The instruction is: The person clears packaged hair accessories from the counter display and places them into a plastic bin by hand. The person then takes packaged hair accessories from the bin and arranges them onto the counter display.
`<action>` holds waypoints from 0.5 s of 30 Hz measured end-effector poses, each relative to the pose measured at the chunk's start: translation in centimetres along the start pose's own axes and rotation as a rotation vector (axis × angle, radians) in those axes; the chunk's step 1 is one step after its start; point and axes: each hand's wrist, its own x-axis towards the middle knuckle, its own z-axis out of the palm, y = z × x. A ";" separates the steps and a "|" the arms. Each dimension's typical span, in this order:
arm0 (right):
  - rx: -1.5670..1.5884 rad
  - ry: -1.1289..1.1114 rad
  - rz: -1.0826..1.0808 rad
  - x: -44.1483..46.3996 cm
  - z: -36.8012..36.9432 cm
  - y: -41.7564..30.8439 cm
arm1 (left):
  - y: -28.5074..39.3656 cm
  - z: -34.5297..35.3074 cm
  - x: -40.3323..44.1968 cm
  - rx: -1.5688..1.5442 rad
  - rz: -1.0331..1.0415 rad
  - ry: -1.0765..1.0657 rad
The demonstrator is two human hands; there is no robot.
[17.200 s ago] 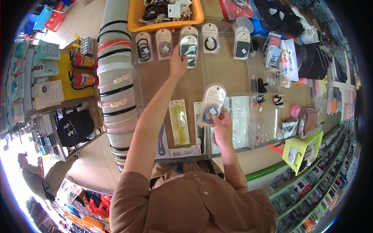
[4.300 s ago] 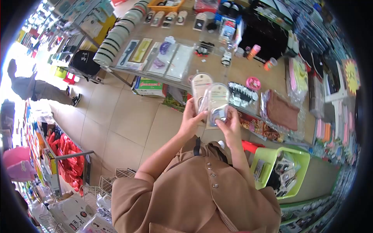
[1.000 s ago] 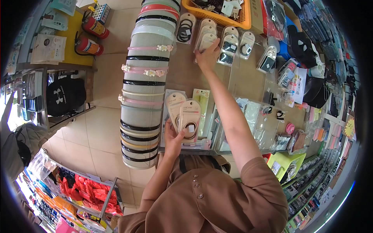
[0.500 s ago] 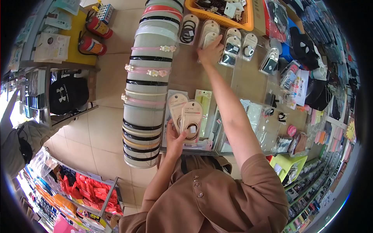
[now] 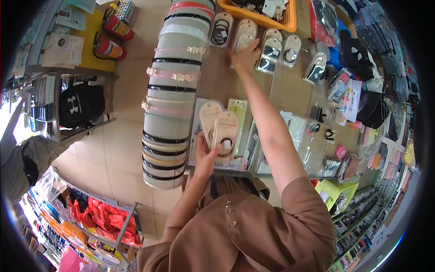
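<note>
Two overlapping clear blister packs of hair ties (image 5: 225, 131) are pinched in my left hand (image 5: 206, 154), above the near edge of the display table. My right arm reaches to the far side, where my right hand (image 5: 245, 55) rests over a stack of similar packs (image 5: 246, 30) and covers its lower part; whether the fingers grip one is hard to tell. Left of that stack lies a pack with black hair ties (image 5: 221, 30). To its right are packs with dark ties (image 5: 271, 52) and another round-topped pack (image 5: 291, 51).
A grey column of headbands (image 5: 171, 95) stands along the left side. An orange basket (image 5: 290, 20) sits at the back, and a green bin (image 5: 333, 192) at the right front. Two fire extinguishers (image 5: 110, 49) are at left. A person's grey clothing (image 5: 43, 158) shows at the left edge.
Since a second ago my left hand and its two packs have moved slightly up and right. My right hand stays at the far stack, its fingers shifted a little. Earlier, both hands held packs together.
</note>
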 end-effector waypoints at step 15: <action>0.865 -0.708 -0.004 -14.6 -15.6 3.1 | 2.6 2.9 3.0 -0.049 0.099 -0.142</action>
